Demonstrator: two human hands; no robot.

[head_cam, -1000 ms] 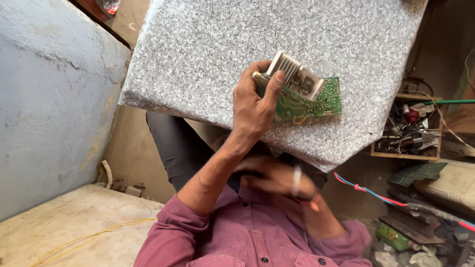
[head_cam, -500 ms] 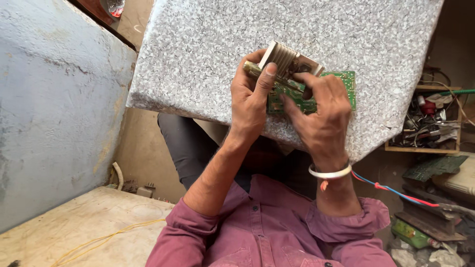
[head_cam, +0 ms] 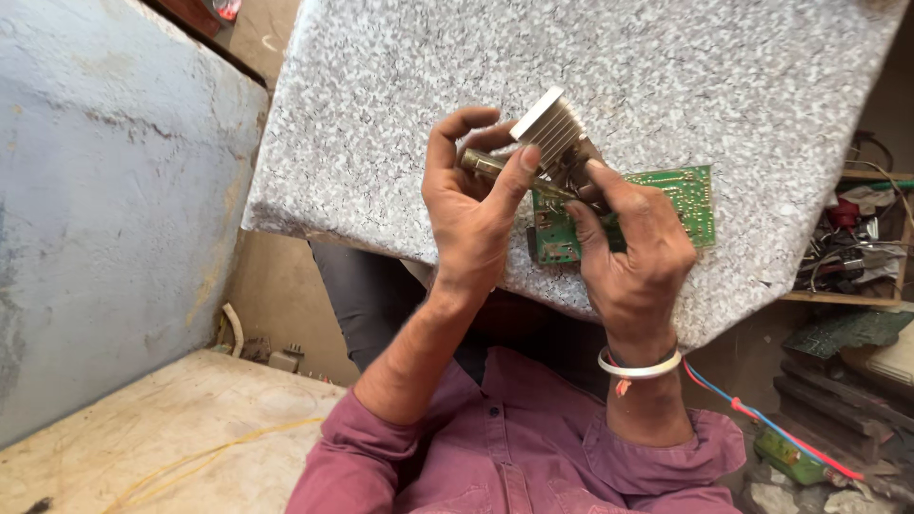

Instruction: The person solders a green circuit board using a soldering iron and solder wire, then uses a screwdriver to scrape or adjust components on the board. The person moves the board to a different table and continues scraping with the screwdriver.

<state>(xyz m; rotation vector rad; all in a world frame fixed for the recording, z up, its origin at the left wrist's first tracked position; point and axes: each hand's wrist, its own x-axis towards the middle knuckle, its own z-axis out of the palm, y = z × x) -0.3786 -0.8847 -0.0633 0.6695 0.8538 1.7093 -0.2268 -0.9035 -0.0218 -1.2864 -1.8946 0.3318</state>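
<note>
The left hand [head_cam: 471,214] is closed around a finned metal heat sink [head_cam: 550,128] and a brass-coloured cylindrical part [head_cam: 484,163] beneath it; the thumb presses across that part and the index finger curls over its top. The right hand [head_cam: 628,252] is closed on the green circuit board [head_cam: 666,205], with the fingertips pinching the board's upper edge just beside the heat sink. The heat sink appears mounted at the left end of the board; the joint itself is hidden by the fingers. The board is held tilted, just above the table [head_cam: 381,114]; whether its lower edge touches the surface cannot be determined.

The table has a speckled grey stone-pattern top and fills the upper centre of the view. A white bangle [head_cam: 640,365] and an orange thread encircle the right wrist. Both forearms emerge from the rolled sleeves of a maroon shirt [head_cam: 514,457].

To the left stands a blue-grey wall [head_cam: 105,209], with a pale slab [head_cam: 152,438] below it. To the right, a shelf [head_cam: 847,257] carries tangled wires and loose parts. A red-and-blue wire pair [head_cam: 762,424] runs across the lower right.
</note>
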